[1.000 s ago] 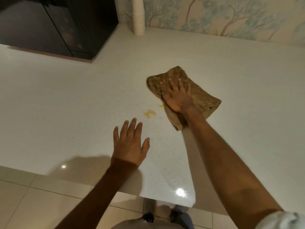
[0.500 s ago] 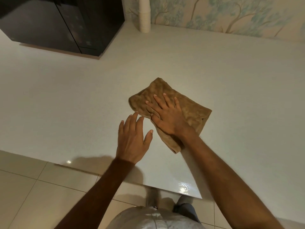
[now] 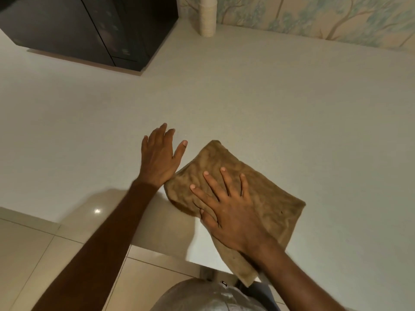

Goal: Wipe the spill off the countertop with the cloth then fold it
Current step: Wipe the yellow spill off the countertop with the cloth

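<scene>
A brown cloth (image 3: 276, 205) lies spread on the pale countertop (image 3: 247, 97), close to its front edge, and its near corner hangs over that edge. My right hand (image 3: 231, 212) presses flat on the cloth with fingers spread, the thumb hooked at the cloth's left edge. My left hand (image 3: 159, 158) rests palm down on the bare counter just left of the cloth, fingers apart and holding nothing. No yellow spill shows on the counter; whatever lies under the cloth is hidden.
A black appliance (image 3: 89, 30) stands at the back left of the counter. A stack of pale cups (image 3: 207, 16) sits against the tree-patterned wall. Tiled floor (image 3: 33, 254) lies below the counter's front edge.
My right hand dragged the cloth toward me and over the yellow spill, which no longer shows. The cloth now overhangs the front edge. My left hand stayed flat beside it.
</scene>
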A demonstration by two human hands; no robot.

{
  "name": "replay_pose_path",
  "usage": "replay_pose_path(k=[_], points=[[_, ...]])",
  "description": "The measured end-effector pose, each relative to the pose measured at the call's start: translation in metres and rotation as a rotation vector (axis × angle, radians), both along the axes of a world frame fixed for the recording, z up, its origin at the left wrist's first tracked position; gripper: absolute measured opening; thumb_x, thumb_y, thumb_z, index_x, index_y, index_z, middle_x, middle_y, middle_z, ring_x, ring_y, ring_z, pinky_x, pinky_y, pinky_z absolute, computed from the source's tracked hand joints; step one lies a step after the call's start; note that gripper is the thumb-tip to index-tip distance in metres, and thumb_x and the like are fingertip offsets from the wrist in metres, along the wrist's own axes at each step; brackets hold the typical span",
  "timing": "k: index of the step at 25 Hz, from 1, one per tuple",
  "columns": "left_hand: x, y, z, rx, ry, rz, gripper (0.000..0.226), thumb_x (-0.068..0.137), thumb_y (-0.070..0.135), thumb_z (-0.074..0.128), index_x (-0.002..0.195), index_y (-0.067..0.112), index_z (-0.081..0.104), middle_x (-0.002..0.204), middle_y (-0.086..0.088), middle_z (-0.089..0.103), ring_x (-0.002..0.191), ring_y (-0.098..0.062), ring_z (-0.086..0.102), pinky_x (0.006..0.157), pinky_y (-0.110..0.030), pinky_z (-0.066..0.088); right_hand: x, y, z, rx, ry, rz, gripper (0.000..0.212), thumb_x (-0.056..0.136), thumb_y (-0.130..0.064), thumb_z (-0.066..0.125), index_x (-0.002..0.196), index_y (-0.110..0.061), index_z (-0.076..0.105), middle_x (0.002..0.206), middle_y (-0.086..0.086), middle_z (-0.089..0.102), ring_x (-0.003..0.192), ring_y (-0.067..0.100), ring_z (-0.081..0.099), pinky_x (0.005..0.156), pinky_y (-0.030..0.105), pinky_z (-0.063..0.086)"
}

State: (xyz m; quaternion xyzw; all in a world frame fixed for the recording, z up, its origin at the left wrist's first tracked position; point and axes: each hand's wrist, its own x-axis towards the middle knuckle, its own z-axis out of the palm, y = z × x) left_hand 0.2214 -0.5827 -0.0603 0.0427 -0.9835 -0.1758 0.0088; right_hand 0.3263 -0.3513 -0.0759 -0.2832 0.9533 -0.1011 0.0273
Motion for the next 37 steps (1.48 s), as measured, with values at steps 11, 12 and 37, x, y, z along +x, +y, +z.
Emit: replay_pose_path(k=[11, 12, 37], points=[[-0.016, -0.001, -0.022, -0.205, 0.036, 0.024, 0.071, 0.101, 0.062, 0.026, 0.152, 0.014, 0.041, 0.165, -0.011, 0.033, 0.152, -0.034, 0.029, 0.123, -0.057, 0.02, -0.239, -0.023, 0.003, 0.049, -0.083, -0.231, 0.059, 0.104, -0.058, 0.02, 0.162, -0.051, 0.013, 0.176, -0.008, 0.01, 0.162, 0.033, 0.001, 0.124, 0.07, -0.003], [-0.015, -0.001, -0.024, -0.22, 0.062, 0.032, 0.072, 0.101, 0.062, 0.025, 0.151, 0.014, 0.043, 0.164, -0.011, 0.035, 0.151, -0.034, 0.032, 0.122, -0.056, 0.023, -0.259, -0.024, 0.004, 0.042, -0.094, -0.258, 0.059, 0.104, -0.058, 0.019, 0.162, -0.052, 0.012, 0.176, -0.008, 0.009, 0.162, 0.033, 0.0, 0.123, 0.07, -0.004], [-0.014, -0.003, -0.018, -0.074, 0.095, 0.009, 0.061, 0.103, 0.056, 0.023, 0.145, 0.017, 0.046, 0.159, -0.011, 0.041, 0.149, -0.031, 0.033, 0.121, -0.059, 0.021, -0.091, -0.033, 0.006, -0.004, -0.067, -0.242, 0.061, 0.105, -0.051, 0.022, 0.165, -0.041, 0.017, 0.175, 0.001, 0.016, 0.162, 0.035, 0.006, 0.124, 0.069, 0.001]])
